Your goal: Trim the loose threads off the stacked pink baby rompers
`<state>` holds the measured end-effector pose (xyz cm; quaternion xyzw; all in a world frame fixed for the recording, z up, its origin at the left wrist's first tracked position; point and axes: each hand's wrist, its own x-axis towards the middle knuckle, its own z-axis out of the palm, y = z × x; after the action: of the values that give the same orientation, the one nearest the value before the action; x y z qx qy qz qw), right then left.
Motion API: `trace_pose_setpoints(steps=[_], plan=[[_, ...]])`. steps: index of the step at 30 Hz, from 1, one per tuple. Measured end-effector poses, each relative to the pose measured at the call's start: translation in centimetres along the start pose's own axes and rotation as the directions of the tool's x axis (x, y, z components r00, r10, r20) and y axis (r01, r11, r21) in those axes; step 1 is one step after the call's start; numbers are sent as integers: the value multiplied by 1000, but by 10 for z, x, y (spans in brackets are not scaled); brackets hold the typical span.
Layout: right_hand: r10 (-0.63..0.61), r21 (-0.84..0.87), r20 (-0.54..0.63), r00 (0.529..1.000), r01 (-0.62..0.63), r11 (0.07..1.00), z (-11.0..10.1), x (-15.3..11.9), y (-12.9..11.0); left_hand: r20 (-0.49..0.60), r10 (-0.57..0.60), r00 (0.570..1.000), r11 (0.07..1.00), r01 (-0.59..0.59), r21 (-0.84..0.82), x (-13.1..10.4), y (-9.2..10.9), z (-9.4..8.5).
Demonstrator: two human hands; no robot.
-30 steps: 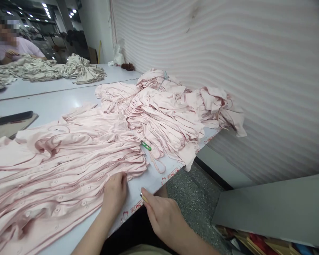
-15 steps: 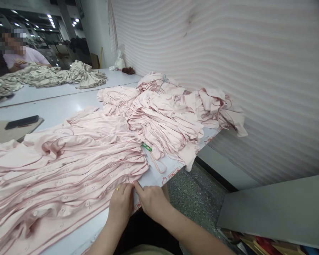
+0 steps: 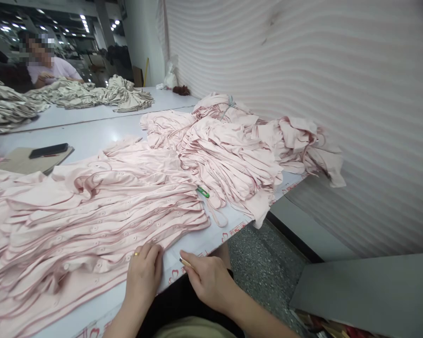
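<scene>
A row of pink buttoned garments (image 3: 102,220) lies overlapped on the table, their button edges side by side. My left hand (image 3: 144,267), with a ring on one finger, rests at the near edge of the lowest garment. Its fingers are bent together on the cloth, and the fingertips are partly hidden. Just to the right, over the table's front edge, my right hand (image 3: 211,277) is closed around a small tool (image 3: 188,265) with a tan handle and a short metal tip. The tip points away from me and is apart from the cloth.
A heap of pink garments (image 3: 229,155) lies farther back, with a small green item (image 3: 203,191) beside it. A phone (image 3: 48,150) sits on a brown pad (image 3: 17,159) at left. Across the table, a person (image 3: 56,70) sits behind greyish garments (image 3: 81,94). A striped curtain (image 3: 303,70) hangs at right.
My hands, together at the cloth edge before, have moved apart: the left went left, the right slightly right. The tool in my right hand now shows. The whole view has shifted slightly.
</scene>
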<state>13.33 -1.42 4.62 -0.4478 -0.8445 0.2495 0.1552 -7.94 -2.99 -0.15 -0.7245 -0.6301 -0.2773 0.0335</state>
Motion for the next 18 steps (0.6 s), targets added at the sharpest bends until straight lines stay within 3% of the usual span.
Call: trace_pose_setpoints(steps=[3,9,15,18], plan=[[-19,-30,23,1000,20,999,10,4,-13,-47,3,999,995,-8,-98,-1,-3,0],[59,-324,60,996,-36,945,34,26,-33,-81,5,997,993,-15,-121,-9,1,1],[-35,-177,22,999,38,983,15,6,-26,-101,-120,988,986,107,-129,-10,-3,2],[-37,-216,44,998,46,975,22,10,-35,-100,-95,990,987,81,-139,-6,-1,3]])
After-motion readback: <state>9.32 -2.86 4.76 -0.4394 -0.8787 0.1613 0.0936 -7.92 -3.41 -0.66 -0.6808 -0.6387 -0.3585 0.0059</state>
